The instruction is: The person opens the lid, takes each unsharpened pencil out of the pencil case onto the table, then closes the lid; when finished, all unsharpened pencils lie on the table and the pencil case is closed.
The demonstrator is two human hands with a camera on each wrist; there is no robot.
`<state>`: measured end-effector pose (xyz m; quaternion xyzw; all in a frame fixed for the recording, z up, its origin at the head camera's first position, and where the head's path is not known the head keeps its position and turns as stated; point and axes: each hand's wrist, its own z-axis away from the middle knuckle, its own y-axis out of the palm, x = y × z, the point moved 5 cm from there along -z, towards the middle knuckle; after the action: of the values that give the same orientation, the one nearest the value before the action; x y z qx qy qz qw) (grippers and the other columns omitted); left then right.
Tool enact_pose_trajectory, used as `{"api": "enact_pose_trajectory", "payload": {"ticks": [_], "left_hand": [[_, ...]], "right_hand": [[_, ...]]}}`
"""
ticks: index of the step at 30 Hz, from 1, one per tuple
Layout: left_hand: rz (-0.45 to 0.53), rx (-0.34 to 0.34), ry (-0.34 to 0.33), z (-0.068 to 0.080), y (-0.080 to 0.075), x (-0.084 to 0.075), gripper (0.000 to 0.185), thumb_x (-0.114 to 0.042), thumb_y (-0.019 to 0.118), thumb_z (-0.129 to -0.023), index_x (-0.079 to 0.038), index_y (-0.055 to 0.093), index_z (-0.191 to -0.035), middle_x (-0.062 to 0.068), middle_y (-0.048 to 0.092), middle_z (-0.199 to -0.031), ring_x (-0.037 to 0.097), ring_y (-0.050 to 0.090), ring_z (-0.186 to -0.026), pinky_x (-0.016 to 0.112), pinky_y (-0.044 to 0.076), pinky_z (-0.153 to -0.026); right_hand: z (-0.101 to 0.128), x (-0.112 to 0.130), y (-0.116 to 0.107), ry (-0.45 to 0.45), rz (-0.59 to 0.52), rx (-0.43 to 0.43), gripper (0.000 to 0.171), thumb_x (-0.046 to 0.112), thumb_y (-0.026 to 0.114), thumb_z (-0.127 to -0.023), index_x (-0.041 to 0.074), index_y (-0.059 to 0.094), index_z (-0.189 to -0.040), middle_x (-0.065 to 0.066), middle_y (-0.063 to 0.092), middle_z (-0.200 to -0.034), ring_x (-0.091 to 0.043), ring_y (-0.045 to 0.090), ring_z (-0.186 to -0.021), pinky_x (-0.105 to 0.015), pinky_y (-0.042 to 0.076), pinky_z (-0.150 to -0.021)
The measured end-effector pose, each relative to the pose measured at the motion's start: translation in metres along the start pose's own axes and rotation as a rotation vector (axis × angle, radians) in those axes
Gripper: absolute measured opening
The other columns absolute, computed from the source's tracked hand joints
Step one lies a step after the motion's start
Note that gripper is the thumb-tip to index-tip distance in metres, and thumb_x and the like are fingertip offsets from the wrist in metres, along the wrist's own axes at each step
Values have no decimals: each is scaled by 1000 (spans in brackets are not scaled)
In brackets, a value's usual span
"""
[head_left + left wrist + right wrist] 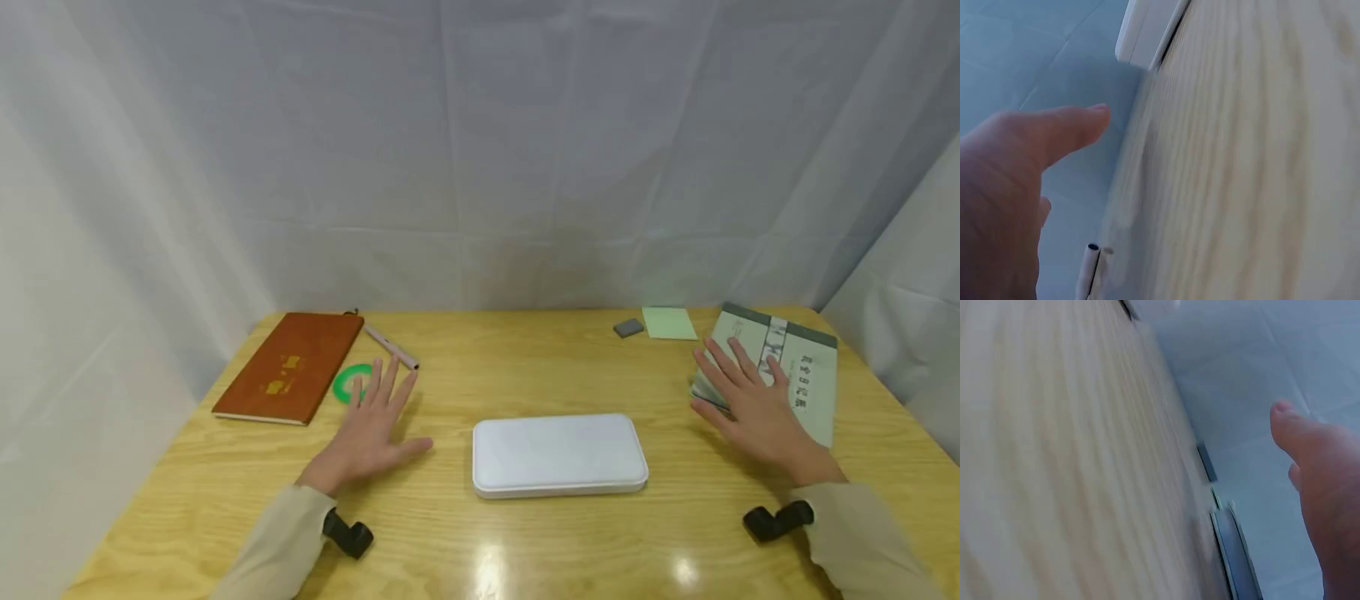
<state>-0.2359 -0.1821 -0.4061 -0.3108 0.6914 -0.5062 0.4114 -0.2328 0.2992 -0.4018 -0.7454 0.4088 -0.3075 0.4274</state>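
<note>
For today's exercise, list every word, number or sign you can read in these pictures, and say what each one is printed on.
grey-green book under the right hand: a vertical column of dark characters on its cover, too small to read.
brown notebook beyond the left hand: gold marks on its cover, too small to read.
white case, green sticky note: no text seen.

desk (480, 550): pale wood, glossy | centre: white case (558, 455) | left: brown book (291, 367), green ring (350, 382), pen (390, 346) | right: grey-green book (795, 371) | far right: green note (669, 323), grey eraser (628, 327)
</note>
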Motion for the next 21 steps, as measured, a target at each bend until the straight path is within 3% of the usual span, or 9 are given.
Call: {"api": "enact_pose_trajectory", "payload": {"ticks": [6, 11, 16, 21], "left_hand": [[141, 21, 128, 0, 13, -32, 104, -54, 63, -84, -7, 5, -155, 18, 1, -161, 42, 3, -146, 65, 0, -112], [305, 64, 218, 4, 26, -60, 107, -56, 68, -80, -5, 11, -155, 15, 9, -161, 34, 11, -147, 62, 8, -114], [413, 39, 237, 4, 34, -72, 102, -52, 74, -75, -8, 24, -152, 9, 27, -153, 28, 27, -139, 61, 27, -108], [376, -58, 277, 2, 39, -79, 91, -50, 78, -73, -10, 38, -145, 7, 39, -143, 23, 37, -130, 50, 35, -104]], "right_hand": [[-14, 42, -1, -202, -106, -113, 68, 60, 51, -91, 18, 45, -144, -3, 32, -156, -21, 21, -146, -66, 22, -98], [-20, 87, 5, -345, -183, -129, 74, 66, 57, -84, 16, 54, -137, -11, 49, -143, -29, 40, -135, -56, 30, -97], [-21, 120, 14, -389, -196, -79, 74, 63, 68, -78, 17, 55, -135, -8, 52, -140, -30, 45, -130, -49, 34, -97], [-17, 136, 22, -382, -225, -3, 66, 53, 73, -77, 19, 58, -132, -4, 54, -138, -25, 47, -127, -49, 37, -98]]}}
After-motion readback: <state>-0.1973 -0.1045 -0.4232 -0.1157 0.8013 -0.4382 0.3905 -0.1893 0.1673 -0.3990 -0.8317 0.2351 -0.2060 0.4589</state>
